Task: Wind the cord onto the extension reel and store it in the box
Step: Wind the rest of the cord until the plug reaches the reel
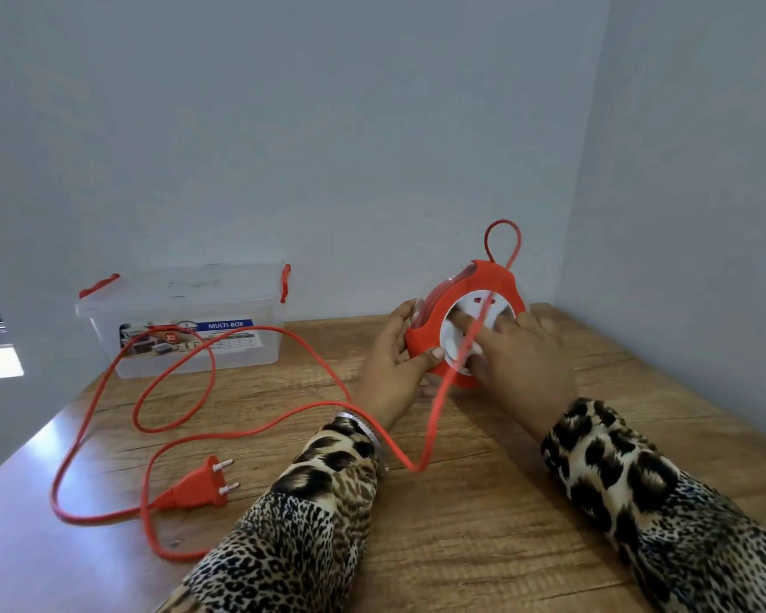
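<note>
Landmark: the red extension reel [463, 323], held on edge above the far right part of the wooden table [483, 502], its white socket face turned toward the camera.
Cord [182, 369]: red, mostly unwound; it lies in loose loops on the table left of the reel, crosses over the left wrist, bends sharply in front of the reel, then rises across the white socket face to a small loop standing above the reel's top edge.
Plug [197, 484]: red, two-pin, flat on the table well to the left of the reel and nearer the camera, pins pointing right.
Box [186, 320]: clear plastic with red latches and its lid on, labelled "MULTI-BOX"; it stands against the wall, well to the left of the reel, with one cord loop lying in front of it.
Left hand [394, 360]: grips the reel's left rim, thumb on the front of the red housing, fingers curled round behind.
Right hand [522, 351]: fingers extended and pressed flat against the white socket face, not curled round anything; the cord runs over the face beside them.
Sleeves [664, 493]: leopard-print, on both forearms, in front of the reel; a bracelet sits at the left wrist.
</note>
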Demonstrator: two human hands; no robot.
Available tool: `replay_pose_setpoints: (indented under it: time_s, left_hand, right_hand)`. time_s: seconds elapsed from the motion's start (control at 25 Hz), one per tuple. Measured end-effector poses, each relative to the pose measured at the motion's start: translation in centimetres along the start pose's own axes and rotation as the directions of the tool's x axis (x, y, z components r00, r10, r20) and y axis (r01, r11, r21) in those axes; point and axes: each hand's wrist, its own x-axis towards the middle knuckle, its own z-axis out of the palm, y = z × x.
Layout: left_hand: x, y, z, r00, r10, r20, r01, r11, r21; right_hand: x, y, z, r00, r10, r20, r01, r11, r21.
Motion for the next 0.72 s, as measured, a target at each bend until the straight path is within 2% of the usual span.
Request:
replay_pose_setpoints:
  time_s: [0.04,0.12,0.24,0.32,0.36,0.4,0.44,0.52,0.56,0.6,0.64,0.72]
  left_hand:
    - [-0.1,-0.1,0.2,1.000,0.009,0.000,-0.009,1.000,0.008]
    - [0.0,-0.3,0.4,0.999,0.030,-0.040,-0.029,0.999,0.016]
    - [0.1,-0.6,0.5,0.998,0.019,-0.065,-0.015,0.998,0.056]
    - [0.1,-0.8,0.5,0.998,0.026,-0.053,-0.021,0.996,0.092]
    - [0.1,-0.9,0.5,0.998,0.034,-0.059,-0.027,0.994,0.104]
    - [0.1,-1.0,0.5,0.997,0.033,-0.067,-0.026,0.994,0.105]
    - [0.2,-1.0,0.4,0.997,0.027,-0.071,-0.020,0.996,0.092]
    - [0.1,-1.1,0.2,0.999,-0.007,-0.054,0.010,0.999,0.040]
    - [0.1,-1.1,0.2,0.998,-0.031,-0.045,0.033,0.999,0.026]
    - [0.0,-1.1,0.1,0.997,-0.058,-0.046,0.060,0.998,0.027]
    - [0.0,-1.1,0.1,0.995,-0.083,-0.054,0.085,0.996,0.031]
    - [-0.1,-0.8,0.1,0.991,-0.105,-0.087,0.108,0.993,0.036]
  right_hand:
    - [-0.2,-0.2,-0.1,0.995,0.091,-0.041,-0.088,0.994,0.068]
    - [-0.3,-0.7,-0.1,0.965,0.262,-0.024,-0.249,0.939,0.236]
    - [-0.2,-0.9,0.0,0.941,0.317,0.119,-0.337,0.840,0.425]
    - [-0.5,-0.5,0.3,0.930,0.327,0.167,-0.365,0.773,0.519]
    - [-0.5,-0.4,0.3,0.911,0.343,0.230,-0.410,0.698,0.586]
    - [-0.3,-0.4,0.3,0.874,0.367,0.320,-0.481,0.555,0.678]
    - [-0.1,-0.7,0.2,0.816,0.377,0.438,-0.564,0.349,0.749]
    - [0.4,-1.2,0.0,0.699,0.309,0.645,-0.665,-0.054,0.745]
    - [0.6,-1.2,0.0,0.663,0.259,0.702,-0.684,-0.171,0.709]
    - [0.6,-1.2,-0.1,0.650,0.218,0.728,-0.689,-0.235,0.686]
    - [0.6,-1.0,-0.2,0.652,0.198,0.732,-0.689,-0.247,0.681]
    - [0.6,-0.6,-0.4,0.663,0.217,0.716,-0.704,-0.142,0.695]
